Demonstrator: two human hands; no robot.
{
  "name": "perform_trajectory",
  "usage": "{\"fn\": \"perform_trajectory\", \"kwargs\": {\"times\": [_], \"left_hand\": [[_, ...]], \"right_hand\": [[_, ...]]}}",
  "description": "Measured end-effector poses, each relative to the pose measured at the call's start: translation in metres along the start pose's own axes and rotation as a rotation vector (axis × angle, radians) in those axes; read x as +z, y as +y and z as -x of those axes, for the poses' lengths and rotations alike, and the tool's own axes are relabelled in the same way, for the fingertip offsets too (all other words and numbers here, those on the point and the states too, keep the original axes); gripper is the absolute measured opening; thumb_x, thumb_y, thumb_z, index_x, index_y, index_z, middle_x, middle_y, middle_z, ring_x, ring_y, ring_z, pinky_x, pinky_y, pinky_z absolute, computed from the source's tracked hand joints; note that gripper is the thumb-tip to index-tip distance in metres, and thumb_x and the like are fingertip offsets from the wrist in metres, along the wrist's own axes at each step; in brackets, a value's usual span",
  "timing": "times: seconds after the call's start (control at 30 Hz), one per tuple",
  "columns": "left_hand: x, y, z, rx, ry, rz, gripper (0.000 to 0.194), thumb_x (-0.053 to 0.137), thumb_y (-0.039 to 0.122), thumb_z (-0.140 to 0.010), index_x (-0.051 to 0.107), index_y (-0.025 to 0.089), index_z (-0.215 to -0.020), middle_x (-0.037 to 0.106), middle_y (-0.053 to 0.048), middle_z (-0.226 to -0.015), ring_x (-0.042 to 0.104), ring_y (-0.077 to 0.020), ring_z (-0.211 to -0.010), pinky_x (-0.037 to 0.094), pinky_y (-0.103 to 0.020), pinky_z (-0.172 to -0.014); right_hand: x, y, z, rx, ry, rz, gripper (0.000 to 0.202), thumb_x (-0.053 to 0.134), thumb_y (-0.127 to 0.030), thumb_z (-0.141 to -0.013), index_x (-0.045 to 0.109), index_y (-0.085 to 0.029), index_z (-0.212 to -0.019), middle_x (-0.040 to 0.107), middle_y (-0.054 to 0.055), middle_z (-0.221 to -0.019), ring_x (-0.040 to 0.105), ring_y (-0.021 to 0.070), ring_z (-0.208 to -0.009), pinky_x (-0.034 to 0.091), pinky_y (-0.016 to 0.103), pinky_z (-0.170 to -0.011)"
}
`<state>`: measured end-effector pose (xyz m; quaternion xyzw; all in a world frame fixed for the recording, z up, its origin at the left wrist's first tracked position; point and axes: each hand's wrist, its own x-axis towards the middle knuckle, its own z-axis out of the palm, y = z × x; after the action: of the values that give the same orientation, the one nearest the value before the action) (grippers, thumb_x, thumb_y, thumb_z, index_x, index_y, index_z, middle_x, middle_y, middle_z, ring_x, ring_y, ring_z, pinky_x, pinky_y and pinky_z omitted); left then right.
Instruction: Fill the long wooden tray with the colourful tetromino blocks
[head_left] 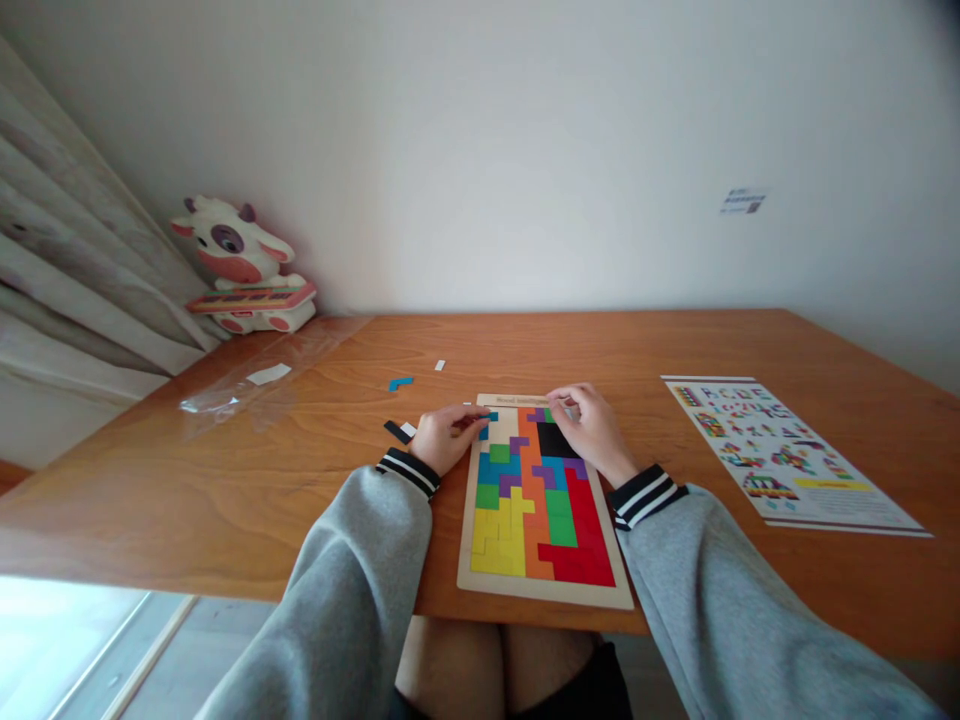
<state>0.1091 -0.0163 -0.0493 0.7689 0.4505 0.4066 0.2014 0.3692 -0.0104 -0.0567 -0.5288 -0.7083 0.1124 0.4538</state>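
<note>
A wooden puzzle board filled with coloured block pieces lies near the table's front edge. My left hand is at the board's upper left corner, its fingers pinched on a small blue piece beside a bare pale patch of the board. At the upper right corner, my right hand rests over the rim near green and black pieces, fingers curled together; whatever may be between them is hidden. Left of the board lie a loose blue piece, a black piece and small white pieces.
A printed pattern sheet lies on the right of the wooden table. Clear plastic wrapping is on the left, in front of a toy cow with a keyboard. A curtain hangs at the far left.
</note>
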Motion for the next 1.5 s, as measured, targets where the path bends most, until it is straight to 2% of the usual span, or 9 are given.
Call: {"fn": "perform_trajectory", "kwargs": {"times": [0.2,0.33,0.47,0.67,0.93,1.1,1.3,1.4,1.5], "left_hand": [[-0.001,-0.002,-0.003,-0.046,-0.046,-0.141,0.019,0.066,0.034,-0.086,0.075,0.023,-0.099,0.073,0.000,-0.078,0.059,-0.0116,-0.059,0.051,-0.023,-0.058],[-0.002,-0.003,-0.003,0.045,-0.111,-0.204,0.018,0.066,0.034,-0.087,0.074,0.021,-0.096,0.071,-0.001,-0.076,0.062,-0.0139,-0.069,0.052,-0.026,-0.070],[-0.001,-0.003,-0.004,0.157,-0.134,-0.193,0.016,0.065,0.031,-0.088,0.072,0.020,-0.097,0.074,-0.004,-0.090,0.066,-0.0182,-0.087,0.050,-0.032,-0.087],[-0.003,-0.001,-0.002,0.180,-0.159,-0.162,0.014,0.062,0.030,-0.090,0.072,0.021,-0.093,0.071,-0.001,-0.077,0.063,-0.0158,-0.073,0.051,-0.029,-0.076],[-0.003,0.003,-0.001,0.204,-0.145,-0.181,0.013,0.060,0.030,-0.090,0.070,0.021,-0.091,0.070,-0.001,-0.076,0.062,-0.0157,-0.073,0.051,-0.030,-0.075],[-0.007,-0.001,-0.002,0.262,-0.053,-0.267,0.015,0.056,0.027,-0.091,0.069,0.019,-0.094,0.072,-0.005,-0.093,0.065,-0.0190,-0.087,0.051,-0.034,-0.084],[-0.022,-0.021,0.000,0.130,0.033,-0.551,0.023,0.058,0.033,-0.088,0.069,0.019,-0.103,0.072,-0.009,-0.102,0.064,-0.0256,-0.095,0.049,-0.042,-0.091],[-0.025,-0.025,0.000,0.040,0.005,-0.598,0.031,0.059,0.040,-0.087,0.067,0.018,-0.107,0.073,-0.010,-0.101,0.065,-0.0272,-0.096,0.050,-0.042,-0.090],[-0.026,-0.024,0.001,0.039,-0.039,-0.605,0.026,0.057,0.038,-0.088,0.069,0.020,-0.101,0.074,-0.008,-0.095,0.067,-0.0250,-0.090,0.052,-0.039,-0.086]], "right_hand": [[0.000,-0.001,0.000,0.004,-0.010,0.008,0.018,0.054,-0.031,-0.089,0.068,-0.021,-0.089,0.065,0.009,-0.094,0.062,0.0238,-0.090,0.052,0.042,-0.084],[0.001,0.001,0.000,-0.004,-0.004,0.009,0.018,0.054,-0.031,-0.088,0.068,-0.020,-0.089,0.066,0.009,-0.093,0.062,0.0229,-0.088,0.052,0.041,-0.083],[0.002,0.002,0.000,-0.003,-0.004,0.006,0.018,0.054,-0.031,-0.088,0.068,-0.020,-0.089,0.066,0.009,-0.093,0.062,0.0225,-0.086,0.051,0.040,-0.083],[0.002,0.003,0.000,-0.005,-0.005,0.012,0.018,0.054,-0.032,-0.088,0.068,-0.021,-0.089,0.065,0.009,-0.094,0.062,0.0226,-0.086,0.051,0.041,-0.082],[0.003,0.004,0.000,0.007,-0.014,-0.001,0.018,0.054,-0.032,-0.088,0.069,-0.020,-0.090,0.065,0.009,-0.095,0.062,0.0224,-0.087,0.052,0.041,-0.083],[0.002,0.003,0.001,-0.005,0.002,-0.006,0.018,0.054,-0.033,-0.088,0.068,-0.021,-0.088,0.066,0.008,-0.093,0.062,0.0227,-0.087,0.052,0.040,-0.082],[0.003,0.004,0.000,0.001,0.002,-0.016,0.018,0.054,-0.033,-0.088,0.068,-0.021,-0.089,0.066,0.009,-0.094,0.063,0.0228,-0.088,0.052,0.040,-0.083],[0.003,0.004,0.000,-0.004,0.000,-0.015,0.018,0.054,-0.032,-0.088,0.068,-0.021,-0.089,0.066,0.009,-0.094,0.063,0.0227,-0.089,0.052,0.040,-0.083],[0.002,0.004,0.001,-0.002,0.002,-0.005,0.018,0.054,-0.032,-0.088,0.068,-0.021,-0.090,0.066,0.009,-0.094,0.063,0.0225,-0.088,0.052,0.040,-0.083]]}}
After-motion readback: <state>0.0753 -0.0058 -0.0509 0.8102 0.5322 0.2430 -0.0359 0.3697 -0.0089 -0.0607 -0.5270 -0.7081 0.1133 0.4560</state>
